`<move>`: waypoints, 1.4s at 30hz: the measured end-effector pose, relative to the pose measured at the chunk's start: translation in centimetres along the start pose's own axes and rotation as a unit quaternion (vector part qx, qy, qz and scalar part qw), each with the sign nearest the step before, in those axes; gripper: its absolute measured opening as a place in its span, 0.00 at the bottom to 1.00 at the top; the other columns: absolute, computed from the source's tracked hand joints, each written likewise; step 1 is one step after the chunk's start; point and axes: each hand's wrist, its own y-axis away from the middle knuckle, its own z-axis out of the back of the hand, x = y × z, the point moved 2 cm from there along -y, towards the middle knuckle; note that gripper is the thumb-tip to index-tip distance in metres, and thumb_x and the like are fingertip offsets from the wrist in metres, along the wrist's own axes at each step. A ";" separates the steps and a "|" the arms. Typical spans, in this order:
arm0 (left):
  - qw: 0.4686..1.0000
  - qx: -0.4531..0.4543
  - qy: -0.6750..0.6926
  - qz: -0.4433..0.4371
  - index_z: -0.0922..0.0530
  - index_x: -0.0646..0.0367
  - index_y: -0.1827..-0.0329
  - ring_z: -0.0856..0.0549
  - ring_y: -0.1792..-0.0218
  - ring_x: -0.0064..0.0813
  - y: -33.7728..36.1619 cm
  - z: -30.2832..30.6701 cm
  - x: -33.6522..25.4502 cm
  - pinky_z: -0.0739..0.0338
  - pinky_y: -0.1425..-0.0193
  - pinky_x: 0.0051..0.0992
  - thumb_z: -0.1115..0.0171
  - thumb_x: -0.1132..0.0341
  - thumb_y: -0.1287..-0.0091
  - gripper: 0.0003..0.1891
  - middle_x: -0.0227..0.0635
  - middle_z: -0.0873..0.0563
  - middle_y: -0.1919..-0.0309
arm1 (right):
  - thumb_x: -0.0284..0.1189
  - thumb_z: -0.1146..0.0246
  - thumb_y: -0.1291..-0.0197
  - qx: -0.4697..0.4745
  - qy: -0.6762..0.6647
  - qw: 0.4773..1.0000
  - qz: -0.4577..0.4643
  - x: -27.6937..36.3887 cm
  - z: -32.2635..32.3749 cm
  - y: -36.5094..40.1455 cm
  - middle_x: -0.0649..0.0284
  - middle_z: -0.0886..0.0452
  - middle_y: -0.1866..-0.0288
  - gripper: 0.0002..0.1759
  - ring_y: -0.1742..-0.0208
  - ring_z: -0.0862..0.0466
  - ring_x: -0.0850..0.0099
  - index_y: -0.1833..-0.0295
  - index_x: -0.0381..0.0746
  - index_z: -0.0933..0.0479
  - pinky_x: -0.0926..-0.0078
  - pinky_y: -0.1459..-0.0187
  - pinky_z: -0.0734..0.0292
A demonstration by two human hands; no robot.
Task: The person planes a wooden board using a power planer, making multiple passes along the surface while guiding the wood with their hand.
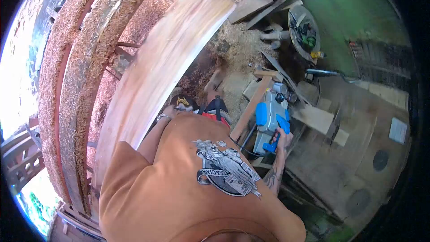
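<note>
My right hand [283,139] is wrapped round the blue handle of a blue and grey electric planer [267,118]. The planer rests beside a narrow wooden board [253,105], and a dark cord hangs from it. On the other side, my left hand [169,112], with a bracelet at the wrist, is at my waist. It lies against black cloth with a gold emblem [182,102]; its fingers are too small and partly hidden to read. A long, wide wooden plank [168,51] slants past my left arm, its pale edge towards me.
Shavings-covered beams [85,67] run along the left. Wood shavings [237,49] cover the ground ahead. A round container [304,31] with tools stands ahead on the right, near scrap boards [262,4]. A worn workbench [345,152] with wood offcuts [313,118] is on the right.
</note>
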 end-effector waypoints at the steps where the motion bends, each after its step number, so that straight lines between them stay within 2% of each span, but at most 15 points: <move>1: 0.997 -0.004 0.071 -0.006 0.15 0.64 0.54 0.12 0.51 0.58 -1.4 0.8 -2.3 0.19 0.44 0.47 0.32 0.45 0.38 0.27 0.58 0.11 0.55 | 0.33 0.32 0.41 0.002 0.006 1.000 0.018 1.2 -0.5 -3.3 0.66 0.29 0.83 0.12 0.87 0.29 0.72 0.69 0.40 0.26 0.66 0.86 0.34; 3: 0.993 -0.064 -0.100 -0.007 0.17 0.62 0.49 0.12 0.52 0.56 -1.6 3.5 -10.9 0.19 0.45 0.46 0.36 0.49 0.34 0.24 0.57 0.11 0.57 | 0.33 0.31 0.43 0.055 -0.003 0.998 0.013 3.2 -1.6 -10.8 0.63 0.27 0.82 0.12 0.85 0.25 0.69 0.68 0.37 0.24 0.64 0.82 0.31; 7: 0.988 -0.093 -0.121 -0.032 0.16 0.61 0.48 0.14 0.47 0.58 -8.0 3.2 -21.0 0.23 0.36 0.48 0.39 0.57 0.34 0.18 0.56 0.13 0.46 | 0.33 0.31 0.45 0.125 0.121 0.977 0.123 12.1 -3.4 -23.2 0.60 0.24 0.80 0.13 0.80 0.21 0.64 0.66 0.34 0.22 0.61 0.76 0.27; 9: 0.983 -0.170 0.006 -0.062 0.17 0.61 0.42 0.15 0.46 0.60 -6.6 6.2 -31.9 0.24 0.33 0.47 0.39 0.54 0.32 0.23 0.58 0.14 0.45 | 0.34 0.31 0.45 0.152 0.180 0.949 0.209 17.3 -7.1 -27.6 0.58 0.23 0.79 0.14 0.78 0.20 0.63 0.65 0.32 0.21 0.60 0.73 0.26; 12: 0.957 -0.239 0.146 -0.071 0.18 0.65 0.44 0.17 0.45 0.62 -8.6 5.9 -39.2 0.23 0.36 0.49 0.45 0.49 0.24 0.25 0.61 0.14 0.48 | 0.35 0.30 0.47 0.191 0.249 0.899 0.307 25.3 -11.6 -31.4 0.55 0.20 0.76 0.16 0.73 0.16 0.60 0.63 0.31 0.20 0.58 0.67 0.23; 15: 0.970 -0.204 0.110 0.077 0.20 0.62 0.44 0.17 0.43 0.60 -14.2 4.9 -39.8 0.24 0.39 0.49 0.44 0.59 0.27 0.17 0.63 0.14 0.49 | 0.36 0.29 0.48 0.242 0.282 0.855 0.362 34.6 -16.2 -32.1 0.52 0.16 0.72 0.19 0.67 0.13 0.57 0.60 0.30 0.18 0.57 0.61 0.22; 16: 0.959 -0.239 0.118 0.090 0.20 0.65 0.55 0.17 0.44 0.61 -15.1 4.5 -40.2 0.24 0.39 0.51 0.45 0.60 0.27 0.15 0.62 0.13 0.51 | 0.37 0.29 0.48 0.248 0.302 0.835 0.388 37.1 -17.9 -32.4 0.51 0.15 0.71 0.19 0.67 0.13 0.56 0.60 0.30 0.17 0.56 0.60 0.21; 22: 0.932 -0.275 0.189 0.140 0.16 0.62 0.47 0.17 0.41 0.60 -20.7 3.3 -39.5 0.23 0.37 0.51 0.46 0.56 0.25 0.19 0.59 0.14 0.45 | 0.36 0.28 0.46 0.342 0.348 0.700 0.521 45.7 -30.9 -35.8 0.50 0.13 0.70 0.18 0.67 0.12 0.57 0.57 0.32 0.15 0.58 0.60 0.20; 23: 0.925 -0.285 0.190 0.162 0.14 0.59 0.44 0.16 0.41 0.61 -20.8 3.8 -39.9 0.23 0.36 0.50 0.47 0.50 0.22 0.23 0.58 0.14 0.46 | 0.35 0.27 0.47 0.347 0.389 0.674 0.523 48.2 -32.3 -32.0 0.50 0.13 0.71 0.17 0.69 0.12 0.58 0.58 0.33 0.16 0.59 0.62 0.20; 25: 0.881 -0.316 0.295 0.194 0.11 0.60 0.51 0.16 0.45 0.63 -18.9 4.7 -42.5 0.23 0.37 0.51 0.49 0.42 0.21 0.29 0.61 0.13 0.51 | 0.35 0.26 0.48 0.412 0.397 0.604 0.555 49.9 -36.3 -32.2 0.47 0.14 0.72 0.18 0.70 0.12 0.56 0.57 0.32 0.16 0.59 0.63 0.20; 31: 0.803 -0.360 0.347 0.325 0.09 0.59 0.60 0.15 0.48 0.63 -18.0 1.8 -44.9 0.24 0.39 0.52 0.50 0.37 0.22 0.33 0.62 0.13 0.56 | 0.34 0.26 0.49 0.544 0.453 0.376 0.598 53.3 -47.9 -31.5 0.42 0.15 0.70 0.19 0.67 0.11 0.50 0.55 0.32 0.17 0.55 0.62 0.18; 35: 0.716 -0.446 0.412 0.344 0.09 0.50 0.54 0.12 0.57 0.57 -19.8 -4.8 -48.2 0.19 0.50 0.46 0.42 0.45 0.24 0.21 0.56 0.11 0.61 | 0.34 0.27 0.50 0.624 0.440 0.199 0.614 53.1 -54.8 -33.4 0.41 0.16 0.69 0.20 0.66 0.11 0.45 0.54 0.33 0.17 0.53 0.62 0.18; 36: 0.688 -0.535 0.376 0.315 0.09 0.50 0.52 0.11 0.58 0.54 -20.3 -6.2 -49.9 0.20 0.52 0.44 0.39 0.51 0.26 0.16 0.54 0.11 0.61 | 0.34 0.28 0.50 0.630 0.471 0.188 0.588 53.0 -56.0 -33.9 0.40 0.15 0.68 0.19 0.63 0.12 0.43 0.56 0.33 0.18 0.51 0.60 0.18; 39: 0.620 -0.478 0.479 0.397 0.11 0.55 0.52 0.12 0.52 0.56 -22.1 -9.0 -54.9 0.21 0.48 0.45 0.42 0.42 0.25 0.24 0.55 0.11 0.57 | 0.33 0.29 0.51 0.642 0.459 0.137 0.599 52.8 -58.3 -34.9 0.40 0.16 0.66 0.17 0.62 0.13 0.43 0.59 0.32 0.19 0.49 0.60 0.19; 42: 0.572 -0.475 0.524 0.415 0.10 0.54 0.52 0.11 0.55 0.53 -25.9 -13.7 -58.4 0.20 0.51 0.43 0.38 0.46 0.26 0.21 0.53 0.10 0.59 | 0.33 0.30 0.50 0.645 0.483 0.130 0.578 53.1 -59.4 -34.6 0.40 0.16 0.67 0.16 0.63 0.14 0.42 0.59 0.32 0.19 0.48 0.60 0.20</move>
